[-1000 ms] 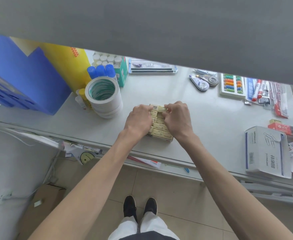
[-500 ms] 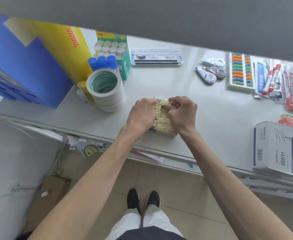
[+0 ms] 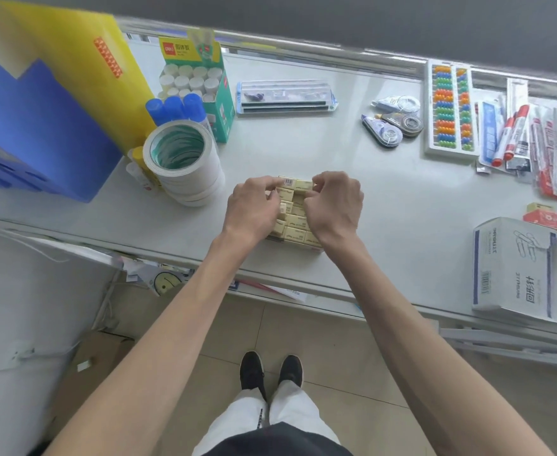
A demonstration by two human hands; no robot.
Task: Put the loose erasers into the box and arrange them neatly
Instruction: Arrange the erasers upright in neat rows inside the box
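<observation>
The box (image 3: pixel 295 245) of erasers (image 3: pixel 293 222) sits near the front edge of the table (image 3: pixel 385 199), right in the middle of the view. Both hands are on it. The left hand (image 3: pixel 252 209) is curled, and its fingertips press on the erasers at the 9 o'clock side of the box. The right hand (image 3: pixel 334 205) is curled too, and its fingers seem to pinch the eraser at the 12 o'clock end. I think the hands squeeze from both sides so the rows stay straight and tight. I see no loose erasers on the table, so the job looks almost done.

The top eraser (image 3: pixel 292 183) has a small barcode, but its words are too small to read.

At 10 o'clock from the box stands a stack of tape rolls (image 3: pixel 185 166). Behind it, a green box of glue sticks (image 3: pixel 201 83) has a red label that reads "deli". At 3 o'clock, well apart, a white paper clip box (image 3: pixel 517 268) shows drawn clips and upside-down writing I cannot read.
</observation>
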